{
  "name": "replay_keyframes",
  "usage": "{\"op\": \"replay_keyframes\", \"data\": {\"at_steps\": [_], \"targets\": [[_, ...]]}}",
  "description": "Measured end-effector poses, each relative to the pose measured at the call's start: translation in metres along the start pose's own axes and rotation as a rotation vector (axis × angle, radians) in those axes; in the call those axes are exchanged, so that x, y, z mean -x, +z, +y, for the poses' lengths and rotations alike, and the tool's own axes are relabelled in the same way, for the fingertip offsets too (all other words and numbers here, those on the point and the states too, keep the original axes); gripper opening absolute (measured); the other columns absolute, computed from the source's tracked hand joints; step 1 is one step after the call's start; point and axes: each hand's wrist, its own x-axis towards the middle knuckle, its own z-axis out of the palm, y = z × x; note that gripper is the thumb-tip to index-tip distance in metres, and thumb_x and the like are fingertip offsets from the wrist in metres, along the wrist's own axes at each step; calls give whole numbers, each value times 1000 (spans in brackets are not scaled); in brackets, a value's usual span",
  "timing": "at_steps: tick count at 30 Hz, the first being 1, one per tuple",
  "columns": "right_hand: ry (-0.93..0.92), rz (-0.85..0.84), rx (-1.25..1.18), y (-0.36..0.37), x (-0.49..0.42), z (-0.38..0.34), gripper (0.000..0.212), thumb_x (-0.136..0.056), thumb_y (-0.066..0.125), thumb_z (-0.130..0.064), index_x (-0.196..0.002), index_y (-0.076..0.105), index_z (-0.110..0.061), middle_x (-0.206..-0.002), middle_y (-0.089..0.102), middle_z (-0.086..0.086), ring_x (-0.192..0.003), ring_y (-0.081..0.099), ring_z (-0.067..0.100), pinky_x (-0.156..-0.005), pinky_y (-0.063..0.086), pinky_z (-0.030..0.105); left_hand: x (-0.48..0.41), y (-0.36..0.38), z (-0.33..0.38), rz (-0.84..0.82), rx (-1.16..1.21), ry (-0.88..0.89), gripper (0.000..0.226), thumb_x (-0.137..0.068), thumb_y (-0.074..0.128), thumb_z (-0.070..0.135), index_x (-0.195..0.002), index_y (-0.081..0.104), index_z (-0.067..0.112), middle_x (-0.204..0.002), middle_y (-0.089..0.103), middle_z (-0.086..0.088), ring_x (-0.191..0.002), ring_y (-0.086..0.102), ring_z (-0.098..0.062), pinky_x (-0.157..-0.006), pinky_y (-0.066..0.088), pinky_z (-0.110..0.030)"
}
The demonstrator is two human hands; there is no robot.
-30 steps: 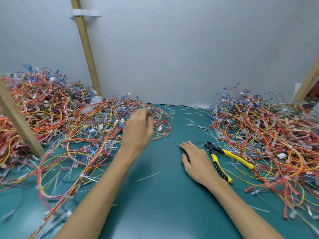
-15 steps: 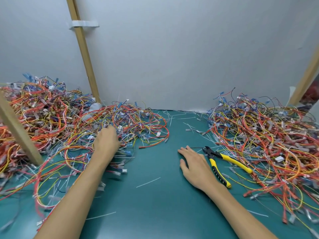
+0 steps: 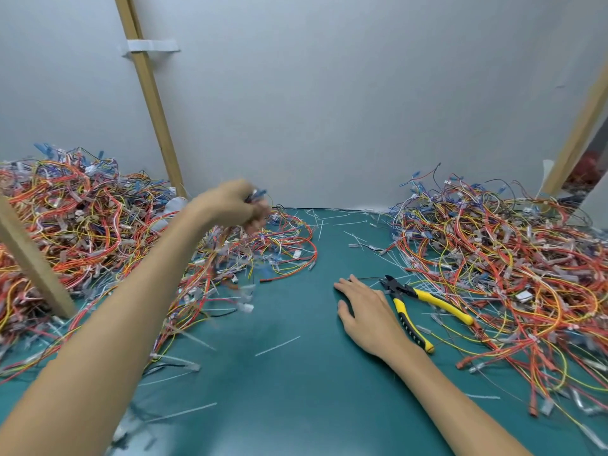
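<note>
My left hand [image 3: 230,205] is raised above the left wire pile [image 3: 82,232] and grips a wire bundle [image 3: 227,258] of red, yellow and white strands that hangs blurred below the fist. My right hand [image 3: 368,311] lies flat on the green mat [image 3: 296,390], fingers straight, palm down. Right beside it lie yellow-handled cutters [image 3: 414,301], jaws toward the wall, touching or nearly touching the hand's edge.
A second big heap of tangled wires [image 3: 510,274] covers the right side. Cut white cable-tie scraps [image 3: 278,345] are scattered on the mat. Wooden posts stand at the left [image 3: 36,264], back left [image 3: 148,93] and right [image 3: 579,126], against a grey wall.
My left hand dipped into the left pile, closed on a bundle and has now lifted it up and to the right. The right hand stayed flat beside the cutters.
</note>
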Motion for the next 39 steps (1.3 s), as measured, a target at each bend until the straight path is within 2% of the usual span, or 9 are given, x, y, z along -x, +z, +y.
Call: {"op": "replay_keyframes", "data": {"at_steps": [8, 10, 13, 16, 22, 25, 28, 34, 39], "targets": [[-4, -7, -22, -2, 1, 0, 45, -103, 37, -26, -148, 40, -21, -158, 34, -4, -149, 16, 9, -117, 13, 30, -31, 29, 70, 331, 990, 424, 19, -103, 40, 5, -94, 57, 5, -80, 56, -7, -63, 57, -3, -66, 49, -15], [-6, -9, -23, -3, 2, -1, 45, -103, 38, -25, -147, 41, -20, -158, 34, -3, -149, 17, 11, -117, 14, 31, -42, 39, 70, 307, 749, 389, 13, -100, 50, 12, -109, 56, 4, -91, 59, -9, -76, 60, -11, -77, 52, -24], [-23, -14, -5, -4, 2, -1, 42, -102, 39, -22, -142, 46, -20, -154, 40, -1, -148, 22, 14, -114, 20, 32, -47, 52, 52, 143, -3, 283, 61, -90, 67, 29, -140, 39, 9, -131, 51, -12, -116, 51, -20, -102, 38, -31], [-13, -19, -12, -4, 2, -1, 45, -102, 38, -23, -146, 41, -18, -156, 37, -2, -149, 19, 13, -117, 17, 33, -39, 61, 31, 86, -303, 242, 69, -90, 66, 34, -146, 33, 12, -145, 38, -15, -136, 36, -25, -111, 26, -31], [-6, -22, -25, -1, 0, 0, 44, -102, 38, -24, -145, 43, -17, -156, 37, -3, -149, 20, 13, -116, 17, 33, -2, 63, -13, 157, -482, 66, 25, -97, 52, 30, -95, 60, 7, -102, 65, -15, -94, 61, -30, -77, 47, -34], [3, -24, -24, -2, 0, 1, 45, -103, 37, -24, -146, 42, -16, -157, 36, -3, -149, 19, 13, -117, 17, 34, 24, 75, -23, -285, -438, -141, 44, -101, 44, 41, -93, 65, 3, -80, 73, -5, -66, 69, -18, -57, 53, -24], [-4, -23, -21, -2, 1, 0, 43, -102, 38, -23, -144, 45, -15, -155, 39, -3, -148, 22, 14, -116, 19, 34, 39, 97, -23, -541, -368, -157, 44, -99, 49, 41, -97, 67, 1, -81, 74, -1, -68, 72, -16, -55, 56, -21], [158, 251, -188, -7, 1, -1, 32, -91, 47, -7, -112, 71, -11, -111, 71, 7, -109, 61, 25, -94, 44, 33, 49, 126, 6, -277, -170, 144, 15, -98, 53, 23, -98, 53, 8, -92, 71, -5, -73, 71, -19, -66, 56, -30], [283, 386, -455, -16, 1, -2, 23, -87, 52, -4, -78, 69, -16, -59, 59, -5, -59, 50, 8, -59, 35, 27, 45, 144, 46, 17, -327, 394, 20, -101, 42, 23, -116, 46, 11, -108, 64, -16, -98, 60, -38, -82, 47, -46]]}}
